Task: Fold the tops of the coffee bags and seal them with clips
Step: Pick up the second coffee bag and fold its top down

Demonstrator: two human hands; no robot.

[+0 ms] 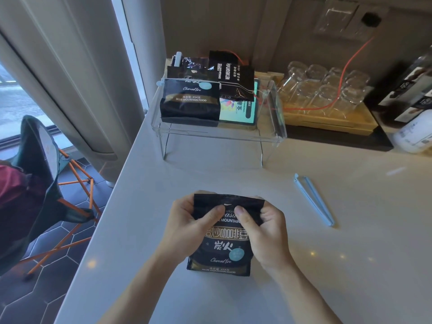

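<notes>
Head view: coffee bag (219,242) flat on the counter (327,265), top edge pointing away. Left hand (187,225) and right hand (264,230) both pinch its top. Clip (314,199) lies right of the bag, long axis slanting away; right hand nearer.

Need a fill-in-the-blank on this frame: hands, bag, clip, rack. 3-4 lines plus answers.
1. Both the left hand and the right hand grip the top of the black coffee bag lying on the white ____.
2. The light blue plastic sealing clip lies to the bag's ____, untouched.
3. More coffee bags sit on the clear ____ rack.
4. Upturned drinking glasses stand in a ____ tray.

Answers: counter; right; acrylic; wooden
</notes>
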